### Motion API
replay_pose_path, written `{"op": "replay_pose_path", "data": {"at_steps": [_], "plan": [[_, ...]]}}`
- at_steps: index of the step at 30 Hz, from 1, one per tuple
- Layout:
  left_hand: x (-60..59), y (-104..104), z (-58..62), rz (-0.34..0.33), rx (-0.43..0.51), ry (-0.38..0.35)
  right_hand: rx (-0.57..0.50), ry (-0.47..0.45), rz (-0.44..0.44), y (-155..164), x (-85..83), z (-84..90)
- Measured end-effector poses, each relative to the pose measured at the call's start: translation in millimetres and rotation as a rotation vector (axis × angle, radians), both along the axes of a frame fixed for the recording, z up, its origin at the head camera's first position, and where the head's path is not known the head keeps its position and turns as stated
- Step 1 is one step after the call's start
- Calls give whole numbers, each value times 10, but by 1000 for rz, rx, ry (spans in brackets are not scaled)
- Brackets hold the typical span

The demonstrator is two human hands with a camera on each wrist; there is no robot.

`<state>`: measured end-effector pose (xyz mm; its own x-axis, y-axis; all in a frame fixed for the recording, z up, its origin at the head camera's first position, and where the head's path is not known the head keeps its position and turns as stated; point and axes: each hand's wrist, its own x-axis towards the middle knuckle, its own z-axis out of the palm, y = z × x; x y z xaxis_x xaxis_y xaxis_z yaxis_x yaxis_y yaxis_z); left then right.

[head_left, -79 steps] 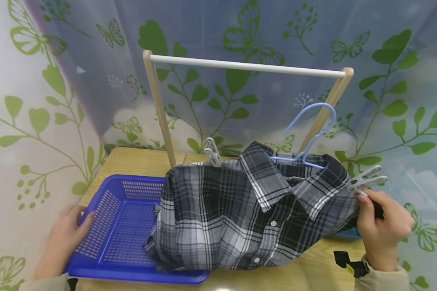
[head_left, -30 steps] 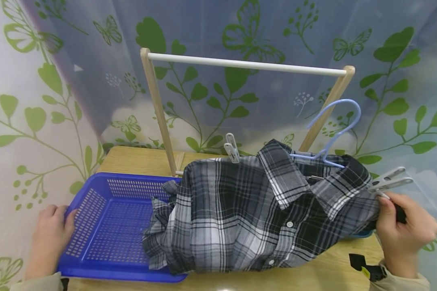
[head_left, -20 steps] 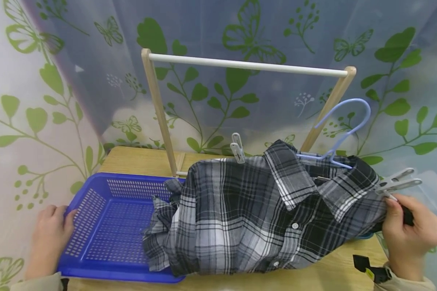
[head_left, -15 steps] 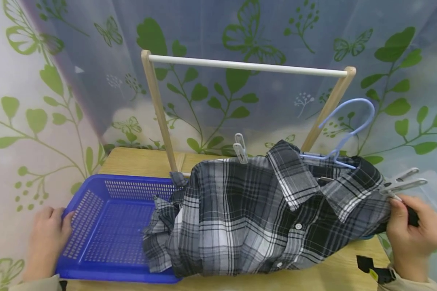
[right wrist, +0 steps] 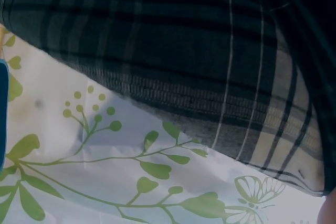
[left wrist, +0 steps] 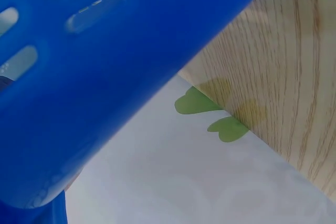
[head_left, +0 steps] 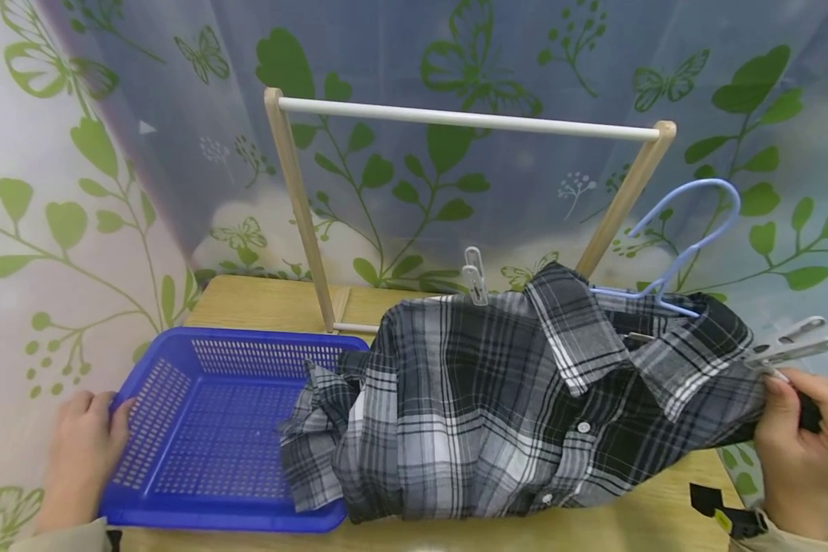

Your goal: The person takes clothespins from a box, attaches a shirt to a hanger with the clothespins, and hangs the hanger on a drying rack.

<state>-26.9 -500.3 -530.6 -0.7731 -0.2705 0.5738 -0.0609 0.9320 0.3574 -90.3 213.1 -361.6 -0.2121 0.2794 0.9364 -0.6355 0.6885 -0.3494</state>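
My left hand [head_left: 86, 452] grips the left rim of a blue plastic basket [head_left: 221, 521], which fills much of the left wrist view as a blue wall [left wrist: 131, 51]. A black, grey and white plaid shirt [head_left: 448, 406] is on a light-blue hanger [head_left: 717, 185], its hook sticking up from the collar. My right hand [head_left: 803, 452] pinches the shirt's shoulder at the right, just below a white clothespin [head_left: 793, 349]. Another clothespin [head_left: 476, 284] sits on the opposite shoulder. A bunched sleeve [head_left: 313, 445] hangs over the basket's right side. In the right wrist view, plaid cloth [right wrist: 157, 40] hides most of my hand.
A wooden rack with a white bar [head_left: 469, 119] stands behind the shirt on a wood-grain table [head_left: 248, 299]. Curtains [head_left: 386, 46] with green leaf and butterfly prints surround the table.
My right hand has carried the shirt, hanger and clothespins to the right, drawing most of the shirt off the basket. The basket and my left hand have shifted left.
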Motion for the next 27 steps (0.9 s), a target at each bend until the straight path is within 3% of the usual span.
{"op": "replay_pose_path", "data": {"at_steps": [4,14,19,27], "plan": [[-3,-28,13,15,-4,-21,23,-38,-35,18,16,19],[-14,-73,81,10,-14,7,49,-110,-126,147,38,-1],[-13,-94,115,-9,-31,52,55,-104,-138,187,27,-29],[16,-93,174,-3,-32,45,62,-104,-166,221,31,-39]]}}
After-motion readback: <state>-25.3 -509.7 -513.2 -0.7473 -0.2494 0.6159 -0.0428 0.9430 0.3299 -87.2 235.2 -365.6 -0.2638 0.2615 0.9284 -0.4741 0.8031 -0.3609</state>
